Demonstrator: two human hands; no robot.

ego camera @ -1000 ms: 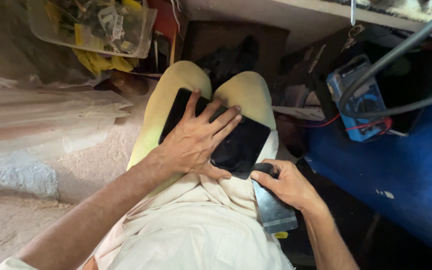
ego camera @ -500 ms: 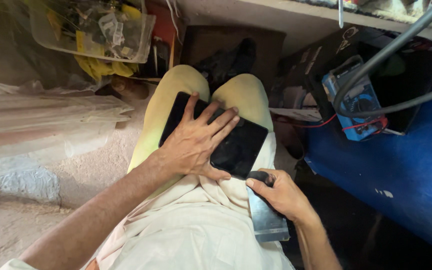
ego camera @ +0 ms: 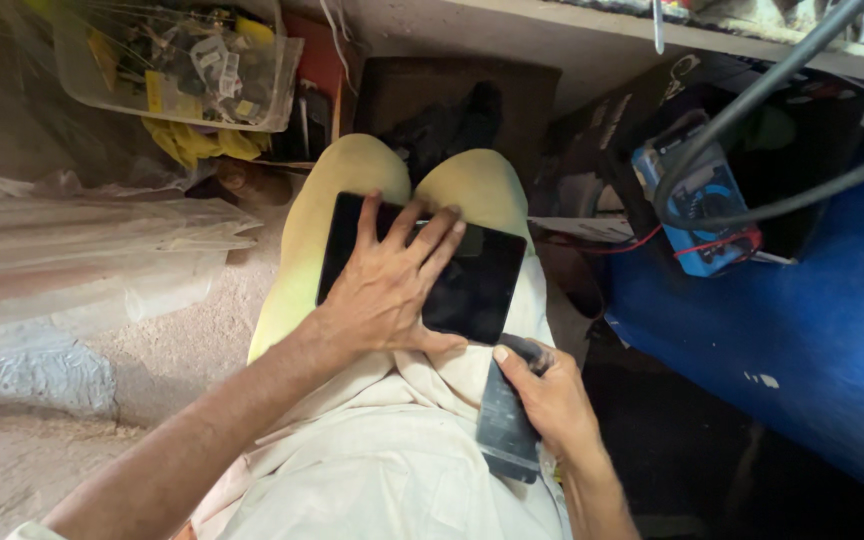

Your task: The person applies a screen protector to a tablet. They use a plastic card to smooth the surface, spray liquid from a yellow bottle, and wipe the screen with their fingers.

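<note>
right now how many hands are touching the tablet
1. The left hand lies flat on the tablet on the lap. The right hand holds a grey tool beside the tablet's near corner; contact there cannot be told.

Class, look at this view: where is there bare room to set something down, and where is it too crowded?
Bare room: the sandy floor between the crumpled plastic sheet and the person's left leg, and the blue surface below the blue meter. Crowded: the lap, where the left hand presses the dark tablet and the right hand grips a grey tool; also the clear bin.
</note>
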